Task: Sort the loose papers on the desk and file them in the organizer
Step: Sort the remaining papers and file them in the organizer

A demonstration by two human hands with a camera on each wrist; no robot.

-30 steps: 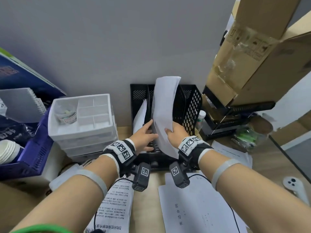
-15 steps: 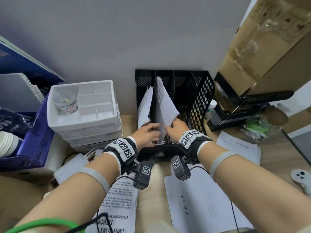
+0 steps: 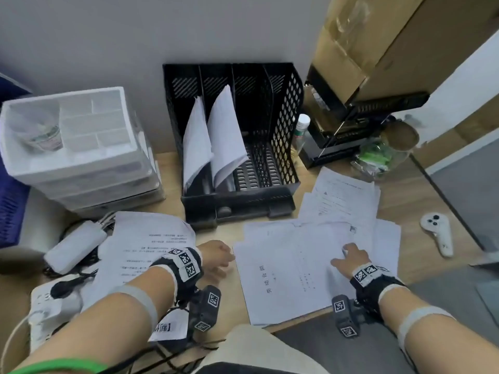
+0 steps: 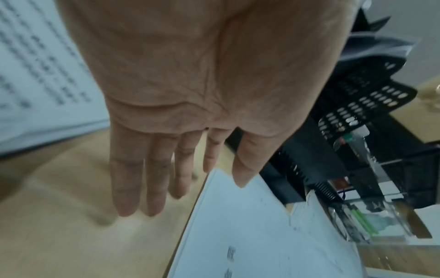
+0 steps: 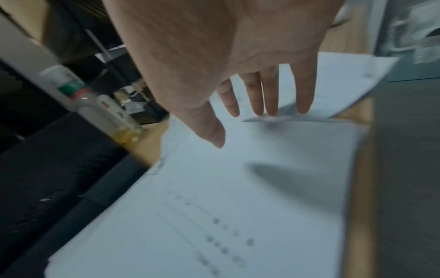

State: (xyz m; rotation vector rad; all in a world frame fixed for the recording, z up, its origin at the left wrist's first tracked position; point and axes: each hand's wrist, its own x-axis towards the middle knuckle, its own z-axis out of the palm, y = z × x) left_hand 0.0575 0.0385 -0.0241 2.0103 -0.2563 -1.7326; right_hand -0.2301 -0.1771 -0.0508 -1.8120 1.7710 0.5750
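The top sheet lies under the flat, empty right hand, long axis toward the organizer at eleven o'clock (left hand, also empty and straight-fingered, waits at its nine-o'clock edge).

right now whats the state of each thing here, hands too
organizer: upright, papers in its two left slots, the other slots empty
filed papers: standing, leaning
loose papers: flat on desk
left hand: open, holding nothing
right hand: open, fingers on loose papers
bottle: upright, capped

You get soft, even light in the head view — its edges bow. Both wrist views are dim, motion-blurred.
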